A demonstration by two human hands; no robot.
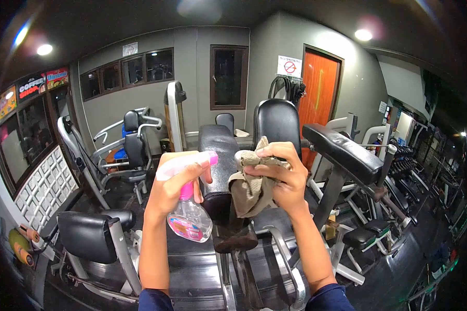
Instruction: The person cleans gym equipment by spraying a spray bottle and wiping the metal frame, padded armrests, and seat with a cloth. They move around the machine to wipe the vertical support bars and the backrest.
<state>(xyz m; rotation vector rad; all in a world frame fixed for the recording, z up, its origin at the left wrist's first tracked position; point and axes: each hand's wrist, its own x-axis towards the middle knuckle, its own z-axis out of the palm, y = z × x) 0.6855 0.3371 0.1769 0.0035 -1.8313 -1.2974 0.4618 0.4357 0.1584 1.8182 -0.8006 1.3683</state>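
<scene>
My left hand (174, 184) is closed round the neck of a clear spray bottle (192, 224) with a pink and white trigger head and a bright label. The nozzle points right, toward the cloth. In my right hand (285, 179) a crumpled grey-brown cloth (251, 193) is pinched between thumb and fingers, its lower part hanging down. Something pale and rounded shows at the cloth's left edge; I cannot make out what it is. Behind and between both hands lies a long black padded bench (216, 155), and neither hand visibly touches it.
A black backrest (276, 122) rises behind my right hand. To the right stands a machine with a slanted black pad (342, 152). A rounded black pad (87, 237) sits low at left. Dumbbells (407, 165) line the far right, and an orange door (319, 103) is at the back.
</scene>
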